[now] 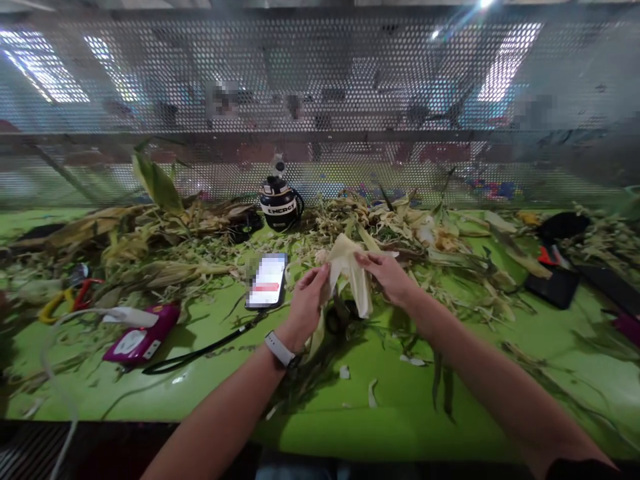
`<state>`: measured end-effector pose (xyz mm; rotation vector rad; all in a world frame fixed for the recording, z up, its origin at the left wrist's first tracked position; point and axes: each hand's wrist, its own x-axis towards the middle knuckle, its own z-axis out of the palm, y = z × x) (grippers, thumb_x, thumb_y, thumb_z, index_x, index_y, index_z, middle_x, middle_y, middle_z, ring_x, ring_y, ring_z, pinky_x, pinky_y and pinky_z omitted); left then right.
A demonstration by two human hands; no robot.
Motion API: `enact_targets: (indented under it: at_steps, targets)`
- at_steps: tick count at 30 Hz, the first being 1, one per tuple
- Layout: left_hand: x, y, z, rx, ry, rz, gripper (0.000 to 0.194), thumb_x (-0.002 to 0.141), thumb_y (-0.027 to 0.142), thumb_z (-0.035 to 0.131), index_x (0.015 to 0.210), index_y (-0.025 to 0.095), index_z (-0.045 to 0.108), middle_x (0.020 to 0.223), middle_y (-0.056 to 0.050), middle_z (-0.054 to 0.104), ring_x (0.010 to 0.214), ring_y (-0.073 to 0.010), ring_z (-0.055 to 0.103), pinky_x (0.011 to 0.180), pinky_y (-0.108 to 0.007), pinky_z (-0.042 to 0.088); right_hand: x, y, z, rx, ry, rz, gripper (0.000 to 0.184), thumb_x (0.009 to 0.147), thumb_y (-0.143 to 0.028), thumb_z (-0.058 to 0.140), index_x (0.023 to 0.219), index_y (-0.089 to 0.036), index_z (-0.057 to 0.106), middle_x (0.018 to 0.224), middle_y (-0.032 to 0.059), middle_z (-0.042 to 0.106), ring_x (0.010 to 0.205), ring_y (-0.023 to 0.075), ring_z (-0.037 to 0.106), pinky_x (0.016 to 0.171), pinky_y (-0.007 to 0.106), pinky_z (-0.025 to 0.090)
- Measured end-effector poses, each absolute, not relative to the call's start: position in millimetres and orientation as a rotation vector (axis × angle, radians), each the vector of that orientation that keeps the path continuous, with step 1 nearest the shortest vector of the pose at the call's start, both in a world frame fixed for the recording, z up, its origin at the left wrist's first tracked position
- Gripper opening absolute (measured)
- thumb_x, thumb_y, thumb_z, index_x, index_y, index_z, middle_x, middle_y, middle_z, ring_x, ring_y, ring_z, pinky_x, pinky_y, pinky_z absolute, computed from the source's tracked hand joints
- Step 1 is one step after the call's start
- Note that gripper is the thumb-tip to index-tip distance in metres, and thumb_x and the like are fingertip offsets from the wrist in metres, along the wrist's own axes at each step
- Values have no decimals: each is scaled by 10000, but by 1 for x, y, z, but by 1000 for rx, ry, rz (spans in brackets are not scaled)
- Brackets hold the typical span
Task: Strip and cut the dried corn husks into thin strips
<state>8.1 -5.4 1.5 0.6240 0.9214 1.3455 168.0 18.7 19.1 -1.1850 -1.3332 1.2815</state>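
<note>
A pale, cream-coloured corn husk point(361, 288) is stretched between my two hands above the green table. My left hand point(309, 300), with a light watch strap at its wrist, pinches the husk's left edge between thumb and fingers. On the opposite side, my right hand point(387, 272) grips its upper right edge, fingers closed. A dark round object point(340, 317) lies under the husk, partly hidden, and I cannot make out its kind. Husk scraps point(373, 393) are scattered on the table below my hands.
Left of my hands lie a phone point(267, 281) with a black strap and a magenta device point(145, 337) with a white cable. A black jug point(279, 205) stands behind, among heaped husks point(200, 223). Scissors point(70, 301) sit at far left, a black wallet-like item point(553, 287) at right.
</note>
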Motion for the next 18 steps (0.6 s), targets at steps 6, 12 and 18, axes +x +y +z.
enact_targets:
  at_steps: [6, 12, 18]
  targets:
    - [-4, 7, 5, 559, 948, 1508, 368, 517, 346, 805, 748, 161, 586, 600, 63, 584, 488, -46, 510, 488, -166, 393, 173, 19, 27, -1207, -1044, 1363, 388, 603, -523, 721, 711, -162, 626, 601, 3, 614, 527, 131, 533, 510, 245, 418]
    - [-18, 22, 11, 412, 1068, 1721, 284, 659, 360, 701, 741, 186, 491, 557, 65, 564, 506, -63, 538, 512, -171, 390, 194, 19, 39, -1463, -1646, 1421, 350, 695, -504, 631, 683, -155, 622, 598, 8, 600, 490, 112, 496, 481, 237, 370]
    - [-5, 8, 6, 662, 1070, 1604, 363, 697, 319, 693, 991, 200, 515, 767, 11, 666, 580, -70, 585, 522, -166, 414, 203, 17, 49, -1594, -2213, 760, 350, 716, -516, 618, 689, -168, 637, 685, 26, 626, 618, 142, 535, 552, 241, 355]
